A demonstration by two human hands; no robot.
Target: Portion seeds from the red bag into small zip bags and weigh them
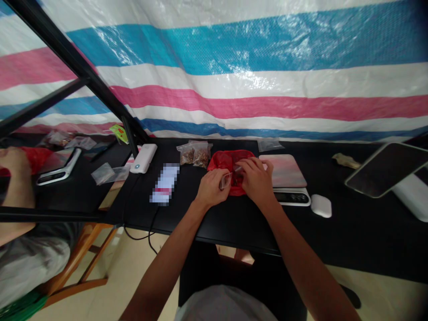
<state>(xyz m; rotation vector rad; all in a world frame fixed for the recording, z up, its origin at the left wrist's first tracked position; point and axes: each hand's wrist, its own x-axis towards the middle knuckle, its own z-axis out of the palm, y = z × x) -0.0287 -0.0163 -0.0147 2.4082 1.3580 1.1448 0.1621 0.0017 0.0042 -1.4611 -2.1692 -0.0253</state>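
My left hand [214, 186] is closed around a small clear zip bag [226, 180], at the near left side of an open red plastic bag [220, 159]. My right hand [257, 176] reaches over the red bag from the right with its fingers bent together. What its fingertips pinch is hidden. Small dark brown bits show between the hands, inside the red bag. Behind my left hand lie filled clear bags [201, 156] of brown pieces. Close to my right hand is a digital scale [292, 197] with a pinkish plate [284, 170] on top.
A blurred phone [165, 183] and a white power bank [143, 158] lie to the left. Right of the scale are a white earbud case [321, 206] and a tilted tablet-like screen [384, 169]. A flat clear bag [270, 145] lies behind. Beyond a black frame, another person's hand [15, 160] is visible.
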